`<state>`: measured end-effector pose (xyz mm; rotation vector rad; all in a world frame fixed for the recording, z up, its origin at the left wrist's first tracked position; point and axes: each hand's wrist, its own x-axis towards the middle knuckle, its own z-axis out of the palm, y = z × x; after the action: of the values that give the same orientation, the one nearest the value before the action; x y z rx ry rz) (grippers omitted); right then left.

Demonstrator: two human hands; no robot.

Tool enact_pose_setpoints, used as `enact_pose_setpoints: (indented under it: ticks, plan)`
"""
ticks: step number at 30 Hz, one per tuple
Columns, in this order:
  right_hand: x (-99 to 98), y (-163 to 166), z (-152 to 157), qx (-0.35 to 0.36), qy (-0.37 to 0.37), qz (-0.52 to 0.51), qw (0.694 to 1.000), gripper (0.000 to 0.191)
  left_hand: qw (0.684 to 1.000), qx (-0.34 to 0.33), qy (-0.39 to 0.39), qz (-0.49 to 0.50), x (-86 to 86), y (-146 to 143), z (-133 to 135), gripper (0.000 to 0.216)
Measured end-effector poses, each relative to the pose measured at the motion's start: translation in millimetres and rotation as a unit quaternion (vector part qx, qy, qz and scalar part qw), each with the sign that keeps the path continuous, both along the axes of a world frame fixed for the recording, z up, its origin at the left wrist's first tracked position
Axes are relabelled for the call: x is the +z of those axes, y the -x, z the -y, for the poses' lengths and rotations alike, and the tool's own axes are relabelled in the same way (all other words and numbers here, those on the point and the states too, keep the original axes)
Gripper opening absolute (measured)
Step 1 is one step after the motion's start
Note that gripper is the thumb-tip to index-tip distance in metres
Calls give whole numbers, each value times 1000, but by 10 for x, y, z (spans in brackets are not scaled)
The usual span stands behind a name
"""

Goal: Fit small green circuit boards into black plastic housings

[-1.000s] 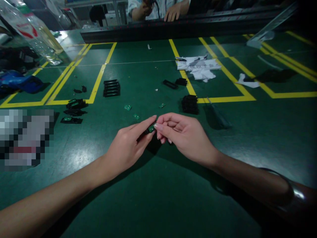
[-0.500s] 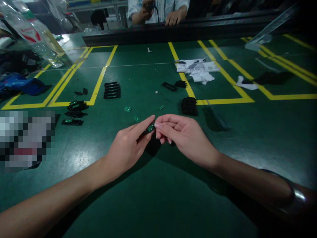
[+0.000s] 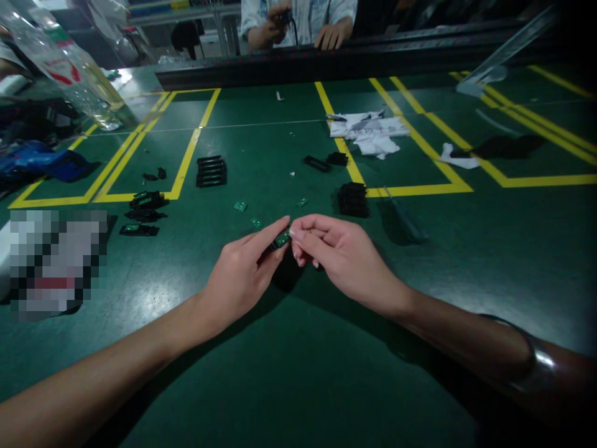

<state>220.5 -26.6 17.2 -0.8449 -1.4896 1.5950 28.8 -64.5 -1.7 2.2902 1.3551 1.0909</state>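
Between the thumb and fingers of my left hand (image 3: pixel 245 261) is a small black plastic housing with a green circuit board (image 3: pixel 282 238) in it. My right hand (image 3: pixel 333 249) is closed in a pinch at the right end of that board, its thumb and forefinger touching it; the fingertips hide that end. Just beyond my hands lie loose green circuit boards, one close to my left fingers (image 3: pixel 256 222), another farther left (image 3: pixel 240 206) and a third to the right (image 3: pixel 302 202).
Black housings lie in a row (image 3: pixel 211 171), a right-hand stack (image 3: pixel 352 199) and a left-hand group with boards (image 3: pixel 144 214). A screwdriver-like tool (image 3: pixel 407 218), torn white paper (image 3: pixel 370 127) and plastic bottles (image 3: pixel 77 74) are around. Across the table, a person's hands (image 3: pixel 333 32) show.
The view has shifted slightly. Both hands keep nearly the same pose on the housing and its board, with only a tiny movement of the right fingers.
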Motion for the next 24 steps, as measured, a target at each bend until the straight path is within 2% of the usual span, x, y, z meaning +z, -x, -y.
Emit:
enact_pose_setpoints:
  ticks: [9, 18, 24]
  plan:
    - [-17, -22, 17, 11, -5, -14, 1000, 11, 999, -25, 27, -13, 77, 42, -12, 39]
    - [-42, -39, 25, 13, -10, -24, 1000, 14, 997, -42, 58, -2, 124, 30, -8, 36]
    - [-40, -56, 18, -10, 0, -37, 999, 16, 993, -48, 97, 36, 136, 40, -14, 30]
